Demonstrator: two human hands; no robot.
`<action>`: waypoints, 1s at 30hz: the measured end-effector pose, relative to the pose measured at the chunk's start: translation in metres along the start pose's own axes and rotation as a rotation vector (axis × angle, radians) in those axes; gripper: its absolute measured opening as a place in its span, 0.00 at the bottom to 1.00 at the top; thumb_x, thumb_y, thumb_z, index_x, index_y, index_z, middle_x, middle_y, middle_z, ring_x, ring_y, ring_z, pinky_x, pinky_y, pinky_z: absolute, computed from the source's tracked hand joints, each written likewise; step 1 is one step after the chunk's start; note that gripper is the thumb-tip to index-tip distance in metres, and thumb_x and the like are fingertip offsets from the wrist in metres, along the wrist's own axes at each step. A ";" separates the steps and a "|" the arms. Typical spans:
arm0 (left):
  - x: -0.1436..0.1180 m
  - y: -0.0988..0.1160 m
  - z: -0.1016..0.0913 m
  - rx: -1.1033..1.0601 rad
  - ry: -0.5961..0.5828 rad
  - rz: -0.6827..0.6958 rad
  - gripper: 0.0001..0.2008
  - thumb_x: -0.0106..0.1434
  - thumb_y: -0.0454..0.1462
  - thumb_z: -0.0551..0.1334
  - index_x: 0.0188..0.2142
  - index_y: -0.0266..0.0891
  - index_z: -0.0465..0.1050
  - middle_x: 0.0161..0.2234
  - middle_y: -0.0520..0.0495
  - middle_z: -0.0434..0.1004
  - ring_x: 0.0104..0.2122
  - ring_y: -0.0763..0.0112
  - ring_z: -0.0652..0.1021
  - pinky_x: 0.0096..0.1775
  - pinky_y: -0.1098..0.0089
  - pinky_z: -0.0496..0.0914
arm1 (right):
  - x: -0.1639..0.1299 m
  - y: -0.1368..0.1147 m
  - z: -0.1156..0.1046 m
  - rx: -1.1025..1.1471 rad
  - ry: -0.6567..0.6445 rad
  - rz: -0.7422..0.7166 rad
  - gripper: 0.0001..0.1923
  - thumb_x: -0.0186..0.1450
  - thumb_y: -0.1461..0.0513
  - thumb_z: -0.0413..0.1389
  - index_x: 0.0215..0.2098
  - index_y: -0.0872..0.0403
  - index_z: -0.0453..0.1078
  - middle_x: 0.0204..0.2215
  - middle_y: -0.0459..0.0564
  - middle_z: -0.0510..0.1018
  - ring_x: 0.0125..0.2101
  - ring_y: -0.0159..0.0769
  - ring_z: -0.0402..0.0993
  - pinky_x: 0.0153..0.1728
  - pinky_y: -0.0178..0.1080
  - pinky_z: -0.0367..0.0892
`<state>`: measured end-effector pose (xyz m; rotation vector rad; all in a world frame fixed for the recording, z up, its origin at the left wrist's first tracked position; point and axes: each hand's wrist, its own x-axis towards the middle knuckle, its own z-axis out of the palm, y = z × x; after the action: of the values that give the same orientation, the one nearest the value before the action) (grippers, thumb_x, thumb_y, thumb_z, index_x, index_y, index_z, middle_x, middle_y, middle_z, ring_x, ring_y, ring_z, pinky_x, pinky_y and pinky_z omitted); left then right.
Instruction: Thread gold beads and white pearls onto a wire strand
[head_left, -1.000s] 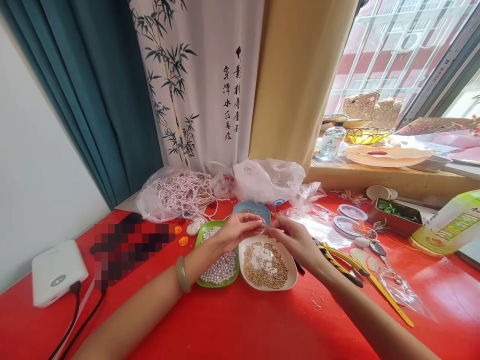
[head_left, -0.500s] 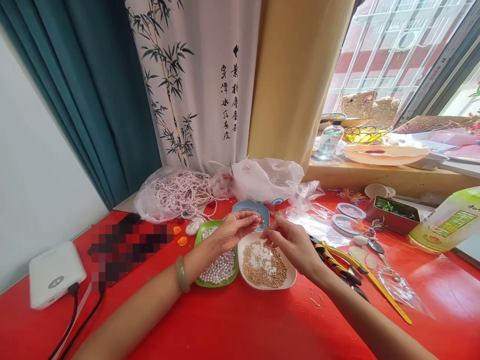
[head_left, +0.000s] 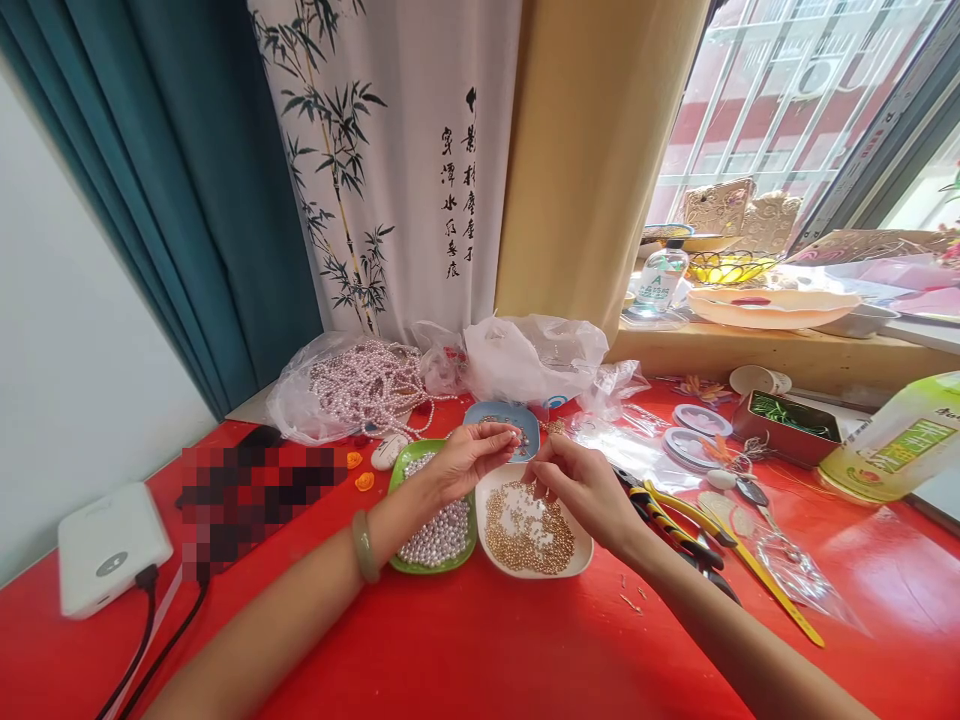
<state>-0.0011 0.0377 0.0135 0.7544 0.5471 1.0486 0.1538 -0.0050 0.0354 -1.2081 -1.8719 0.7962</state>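
My left hand (head_left: 474,460) is held over the gap between the dishes, thumb and fingers pinched on something too small to make out. Facing it, my right hand (head_left: 576,478) also pinches, above the white dish (head_left: 586,548), and what it holds is hidden. That dish has small gold beads (head_left: 529,550) in it. Under my left wrist stands a green dish (head_left: 429,570) with silvery pearl beads (head_left: 442,535). Behind the fingers sits a blue dish (head_left: 480,410) with small pieces in it.
Pliers (head_left: 664,515) and a yellow strip (head_left: 776,595) lie right of my right forearm. Strings of pink pearls (head_left: 367,385) and plastic bags (head_left: 532,355) line the back. At left is a white power device (head_left: 112,550) with cables; a bottle (head_left: 896,440) stands at right.
My right hand has shifted very slightly beside the left one. A fine line seen between the fingertips earlier can no longer be made out. My left hand has stayed in place.
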 end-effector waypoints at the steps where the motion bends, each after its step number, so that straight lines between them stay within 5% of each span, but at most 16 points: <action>1: 0.000 0.000 0.000 0.004 0.003 -0.002 0.06 0.46 0.26 0.64 0.27 0.30 0.71 0.27 0.48 0.72 0.27 0.79 0.73 0.33 0.77 0.68 | 0.000 -0.001 0.000 0.001 0.001 -0.001 0.07 0.54 0.67 0.45 0.21 0.55 0.62 0.19 0.45 0.72 0.20 0.29 0.67 0.22 0.31 0.61; 23: -0.001 0.005 0.000 0.258 -0.036 0.033 0.09 0.43 0.32 0.66 0.26 0.31 0.72 0.25 0.49 0.72 0.26 0.77 0.72 0.33 0.73 0.65 | 0.003 0.002 -0.001 0.065 -0.030 0.060 0.06 0.55 0.66 0.46 0.21 0.55 0.60 0.20 0.46 0.72 0.19 0.29 0.67 0.21 0.31 0.63; 30: 0.000 0.000 0.002 0.333 -0.028 0.031 0.10 0.42 0.35 0.67 0.25 0.32 0.74 0.27 0.46 0.73 0.28 0.74 0.72 0.34 0.71 0.65 | 0.006 0.005 0.001 0.107 -0.048 0.084 0.08 0.57 0.59 0.49 0.24 0.55 0.63 0.20 0.45 0.72 0.20 0.29 0.68 0.22 0.32 0.63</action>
<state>-0.0001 0.0372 0.0148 1.0711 0.6972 0.9851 0.1535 0.0024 0.0330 -1.2165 -1.8021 0.9669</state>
